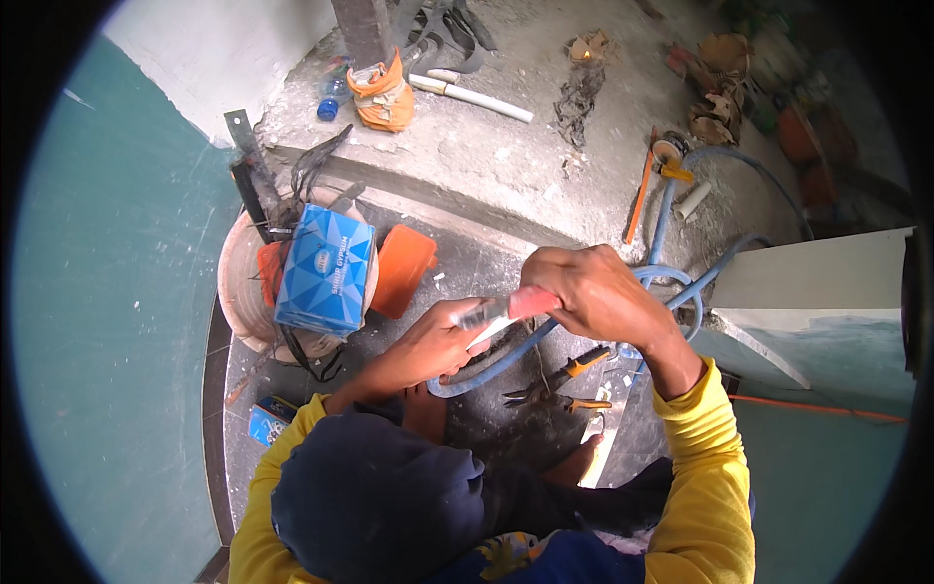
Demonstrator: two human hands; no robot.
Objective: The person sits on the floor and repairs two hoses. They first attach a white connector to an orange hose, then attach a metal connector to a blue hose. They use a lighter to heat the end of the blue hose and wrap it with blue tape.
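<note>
My left hand is closed around a pale, partly shiny strip-like piece. Its exact kind is not clear. At the other end of that piece is a pinkish-red part, where my right hand is closed with bent fingers. The two hands are close together over the dark floor, and a blue hose loops just below them. Beneath the right hand lie snips with black and yellow-orange handles, their jaws spread.
A blue box sits on a round pale tub by the teal wall. Orange plastic lies beside it. On the concrete step are an orange bag, a blue-capped bottle and a white pipe. A wall edge juts in at right.
</note>
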